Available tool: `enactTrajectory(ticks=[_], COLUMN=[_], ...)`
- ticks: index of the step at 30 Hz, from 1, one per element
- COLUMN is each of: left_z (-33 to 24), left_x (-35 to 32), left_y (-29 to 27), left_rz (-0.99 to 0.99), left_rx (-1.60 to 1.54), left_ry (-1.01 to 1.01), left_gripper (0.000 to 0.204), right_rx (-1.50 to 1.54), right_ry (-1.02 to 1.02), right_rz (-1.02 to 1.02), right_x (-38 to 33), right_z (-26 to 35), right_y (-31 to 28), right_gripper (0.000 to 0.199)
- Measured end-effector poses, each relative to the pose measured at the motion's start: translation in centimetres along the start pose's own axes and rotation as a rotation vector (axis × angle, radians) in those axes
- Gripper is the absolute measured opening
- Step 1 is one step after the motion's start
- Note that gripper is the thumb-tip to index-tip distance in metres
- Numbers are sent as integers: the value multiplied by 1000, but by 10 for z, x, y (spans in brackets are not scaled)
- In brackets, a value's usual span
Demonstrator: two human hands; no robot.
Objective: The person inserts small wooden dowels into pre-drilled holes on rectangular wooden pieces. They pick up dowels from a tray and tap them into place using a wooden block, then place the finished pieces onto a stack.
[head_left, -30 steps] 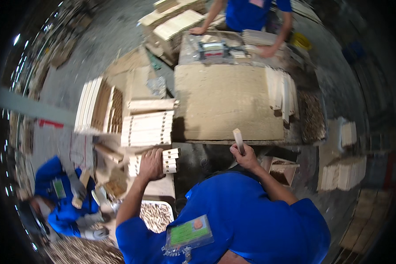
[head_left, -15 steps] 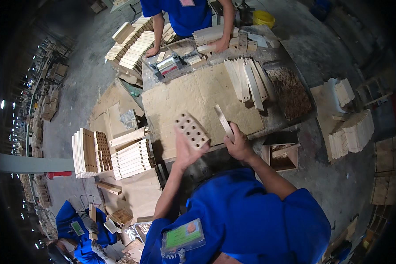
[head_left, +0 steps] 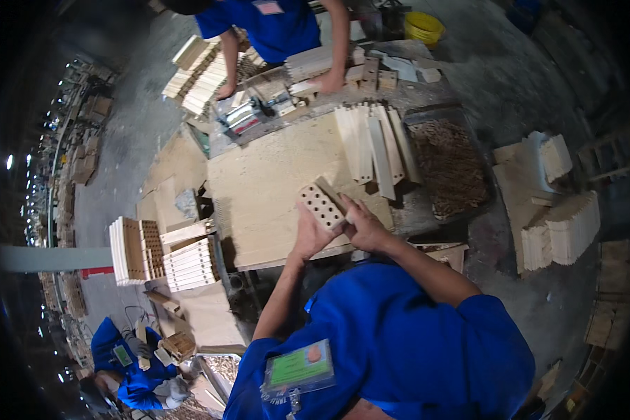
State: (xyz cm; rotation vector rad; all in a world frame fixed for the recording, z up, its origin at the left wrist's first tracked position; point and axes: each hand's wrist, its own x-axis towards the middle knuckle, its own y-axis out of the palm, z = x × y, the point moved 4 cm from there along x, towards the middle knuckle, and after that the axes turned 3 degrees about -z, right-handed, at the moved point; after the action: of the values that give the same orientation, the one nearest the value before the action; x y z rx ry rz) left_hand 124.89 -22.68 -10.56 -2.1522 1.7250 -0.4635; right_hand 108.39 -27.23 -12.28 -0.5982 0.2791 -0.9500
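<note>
My left hand [head_left: 311, 234] is closed around a bundle of short wooden slats [head_left: 322, 207], whose faces with rows of round dark holes are turned up. Against the right side of this bundle lies a single pale wooden slat [head_left: 330, 192], gripped by my right hand [head_left: 365, 229] with its fingers closed along it. Both hands meet over the near edge of a cardboard-covered worktable [head_left: 273, 171]. Part of the slat is hidden behind my right fingers.
Longer wooden slats [head_left: 365, 143] lie beside a tray of wooden dowels [head_left: 444, 168] on the right. A metal clamp-like fixture [head_left: 245, 117] stands near a co-worker [head_left: 276, 31] across the table. Stacked drilled slats [head_left: 189, 266] are at left; another co-worker [head_left: 136, 371] sits lower left.
My right hand has brought its slat leftward against the bundle in my left hand. The bundle has shifted slightly right. The view has moved, and the far co-worker leans farther left.
</note>
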Motion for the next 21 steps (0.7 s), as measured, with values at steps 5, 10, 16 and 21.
enactTrajectory(ticks=[5, 10, 16, 21], left_z=[1, -2, 2, 1], left_x=[2, 12, 28, 31], left_y=[16, 20, 26, 22], left_rz=[-27, -62, 81, 38], left_rx=[-74, 30, 58, 63], left_ry=[-94, -85, -68, 10], left_gripper=[100, 92, 94, 92], right_rx=[199, -45, -282, -321], right_ry=[47, 569, 838, 780], right_rz=[-89, -117, -197, -182], right_x=[11, 4, -29, -9], right_z=[-27, -130, -227, -245], right_y=[-37, -144, -201, -187], right_gripper=[43, 39, 44, 50])
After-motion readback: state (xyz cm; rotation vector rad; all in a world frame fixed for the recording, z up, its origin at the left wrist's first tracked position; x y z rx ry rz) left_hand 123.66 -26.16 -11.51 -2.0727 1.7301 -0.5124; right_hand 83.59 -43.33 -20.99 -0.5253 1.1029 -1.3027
